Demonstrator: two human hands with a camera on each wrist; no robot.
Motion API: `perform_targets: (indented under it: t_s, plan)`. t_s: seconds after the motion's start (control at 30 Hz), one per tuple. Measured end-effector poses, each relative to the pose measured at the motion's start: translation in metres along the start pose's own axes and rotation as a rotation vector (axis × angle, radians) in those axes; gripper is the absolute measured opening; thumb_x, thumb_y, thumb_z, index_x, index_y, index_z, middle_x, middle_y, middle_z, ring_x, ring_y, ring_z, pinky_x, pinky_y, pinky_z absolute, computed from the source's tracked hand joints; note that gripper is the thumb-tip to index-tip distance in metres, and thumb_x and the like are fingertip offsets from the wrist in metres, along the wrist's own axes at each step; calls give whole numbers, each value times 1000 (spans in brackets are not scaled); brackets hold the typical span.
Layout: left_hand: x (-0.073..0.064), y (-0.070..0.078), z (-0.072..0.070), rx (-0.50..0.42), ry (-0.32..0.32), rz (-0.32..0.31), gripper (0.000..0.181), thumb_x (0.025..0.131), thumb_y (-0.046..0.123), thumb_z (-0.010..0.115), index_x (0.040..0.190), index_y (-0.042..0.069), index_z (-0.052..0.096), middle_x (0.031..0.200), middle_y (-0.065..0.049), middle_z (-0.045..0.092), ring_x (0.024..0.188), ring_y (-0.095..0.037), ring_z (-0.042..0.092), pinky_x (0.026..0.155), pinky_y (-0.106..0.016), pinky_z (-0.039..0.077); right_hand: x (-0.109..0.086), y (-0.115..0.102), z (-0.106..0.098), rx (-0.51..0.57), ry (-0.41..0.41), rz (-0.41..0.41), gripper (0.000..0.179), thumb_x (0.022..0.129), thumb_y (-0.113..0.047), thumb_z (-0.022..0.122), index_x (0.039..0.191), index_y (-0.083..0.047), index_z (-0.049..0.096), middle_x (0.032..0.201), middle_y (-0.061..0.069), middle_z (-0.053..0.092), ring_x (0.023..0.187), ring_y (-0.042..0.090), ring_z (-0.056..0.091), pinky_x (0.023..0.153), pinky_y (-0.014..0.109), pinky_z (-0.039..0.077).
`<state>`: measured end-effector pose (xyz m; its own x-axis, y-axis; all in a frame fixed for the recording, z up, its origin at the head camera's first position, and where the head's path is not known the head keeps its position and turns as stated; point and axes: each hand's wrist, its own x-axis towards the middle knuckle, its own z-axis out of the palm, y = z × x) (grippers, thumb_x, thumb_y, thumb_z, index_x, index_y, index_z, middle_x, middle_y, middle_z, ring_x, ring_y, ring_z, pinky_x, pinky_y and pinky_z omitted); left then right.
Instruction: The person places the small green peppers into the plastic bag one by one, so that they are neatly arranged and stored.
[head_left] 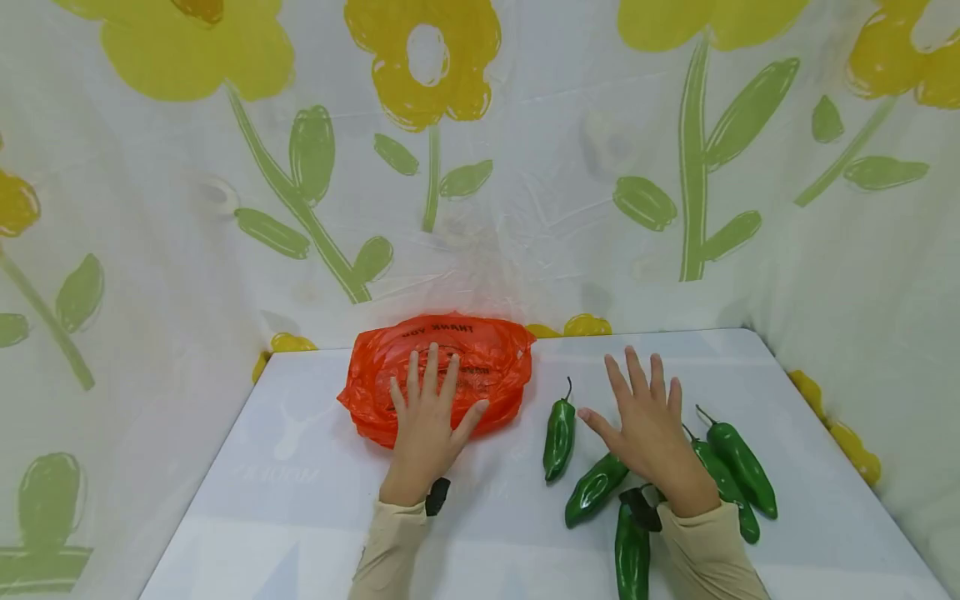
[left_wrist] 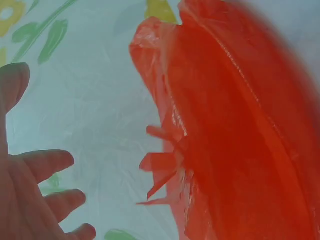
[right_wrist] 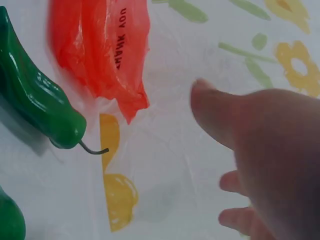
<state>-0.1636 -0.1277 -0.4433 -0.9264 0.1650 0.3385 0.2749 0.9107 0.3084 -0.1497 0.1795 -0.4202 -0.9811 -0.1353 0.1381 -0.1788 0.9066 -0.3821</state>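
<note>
A red plastic bag (head_left: 502, 367) with "THANK YOU" print lies crumpled at the back of the white table. My left hand (head_left: 429, 425), fingers spread, overlaps the bag's front in the head view; in the left wrist view the hand (left_wrist: 35, 185) stands apart from the bag (left_wrist: 225, 125). Over the green peppers my right hand (head_left: 648, 425) is spread too, holding nothing. One pepper (head_left: 559, 437) lies between the hands. Another pepper (head_left: 596, 490) and a third (head_left: 632, 554) lie near the right wrist, partly hidden by it. To its right, two more peppers (head_left: 742, 467) lie side by side.
The white table (head_left: 300, 517) carries faint printed marks. Flower-patterned white sheeting (head_left: 525, 208) hangs behind it and along both sides, close to the table edges. Each wrist wears a small black device (head_left: 437, 497).
</note>
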Motion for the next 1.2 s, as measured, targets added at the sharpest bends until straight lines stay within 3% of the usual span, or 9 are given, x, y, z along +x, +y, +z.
perform_targets:
  t_s: [0.23, 0.43, 0.57, 0.67, 0.87, 1.0, 1.2]
  plan:
    - [1, -14, -17, -198, 114, 18, 78, 98, 46, 65, 161, 11, 35, 174, -13, 15, 159, -45, 13, 119, -80, 9, 4, 4, -7, 184, 268, -73, 72, 95, -28, 73, 152, 4, 42, 160, 32, 35, 147, 58, 30, 112, 77, 29]
    - [1, -32, -28, -333, 223, -22, 75, 98, 38, 69, 161, 14, 36, 173, -9, 21, 159, -41, 17, 120, -78, 12, -2, 12, -23, 336, 418, -56, 60, 95, -17, 73, 147, 2, 51, 155, 28, 45, 142, 53, 39, 107, 76, 36]
    - [0, -43, -35, -395, 272, -45, 74, 99, 36, 69, 161, 13, 37, 172, -12, 24, 160, -38, 19, 122, -75, 11, -7, 16, -32, 337, 503, -18, 53, 93, -13, 74, 142, 0, 58, 149, 25, 53, 136, 47, 47, 98, 60, 47]
    - [-3, -52, -39, -444, 284, -104, 72, 99, 35, 68, 160, 11, 39, 171, -12, 24, 159, -35, 20, 123, -73, 18, -10, 19, -38, 332, 545, 22, 50, 94, -14, 73, 140, -1, 60, 146, 24, 56, 132, 44, 51, 88, 44, 46]
    - [-5, -73, -43, -488, 266, -283, 71, 102, 43, 62, 160, 11, 38, 172, -8, 25, 157, -35, 26, 117, -68, 34, -18, 30, -50, 329, 609, 132, 46, 96, -15, 70, 140, -2, 62, 145, 23, 57, 125, 41, 55, 85, 31, 40]
    - [-7, -84, -44, -544, 287, -413, 71, 103, 44, 60, 160, 10, 37, 171, -10, 26, 158, -36, 26, 119, -66, 32, -21, 35, -56, 311, 602, 195, 47, 98, -19, 69, 141, -4, 61, 147, 21, 58, 123, 40, 57, 83, 21, 37]
    - [-11, -96, -45, -646, 298, -577, 69, 104, 42, 57, 161, 9, 35, 170, -14, 29, 159, -36, 23, 125, -63, 26, -23, 41, -62, 303, 524, 306, 51, 101, -29, 65, 148, -10, 56, 150, 19, 56, 124, 40, 56, 84, 26, 39]
